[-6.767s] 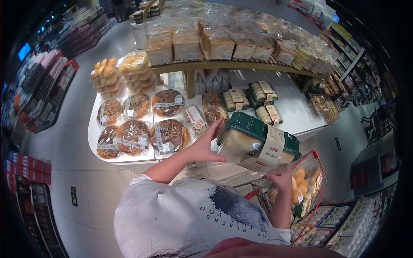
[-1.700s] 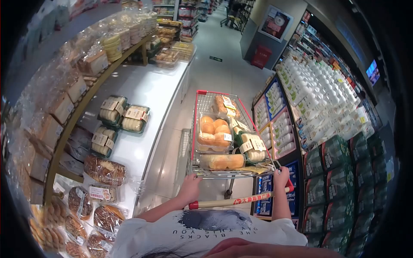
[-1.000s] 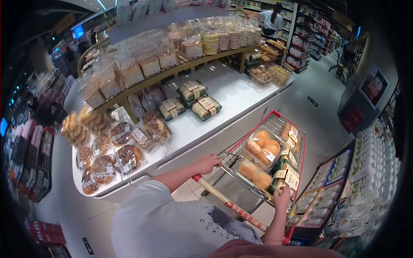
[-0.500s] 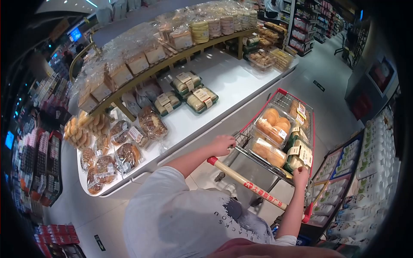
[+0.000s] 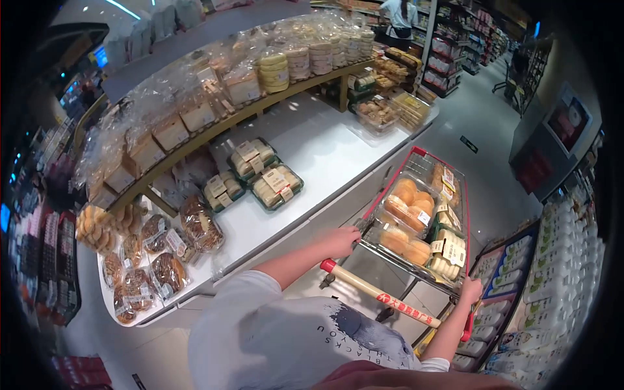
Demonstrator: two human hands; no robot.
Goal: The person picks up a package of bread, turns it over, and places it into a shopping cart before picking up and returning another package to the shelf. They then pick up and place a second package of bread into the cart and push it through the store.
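Note:
My left hand (image 5: 343,242) is closed round the near left corner of the shopping cart (image 5: 416,151), ahead of its handle bar. At the cart's near right corner, my right hand (image 5: 470,289) is closed on the rim. Inside lie a clear box of round buns (image 5: 408,201), another clear box of bread (image 5: 402,244) and a labelled pack of pale rolls (image 5: 448,255) close to my right hand. Behind these are another labelled pack (image 5: 450,214) and a brown loaf (image 5: 446,182) in a wrapper. The beige handle bar (image 5: 370,289) with red lettering has no hand on it.
A white bread counter (image 5: 325,156) runs along the left, with green-tray packs (image 5: 277,186) and bagged brown breads (image 5: 170,273). Bagged loaves fill its raised shelf (image 5: 260,97). Shelves of white bottles (image 5: 552,273) stand close on the right. A person (image 5: 399,19) is at the back.
My right hand has left the pack of rolls and moved right onto the cart's rim. The left hand stays on its corner. The counter sits slightly further left in view.

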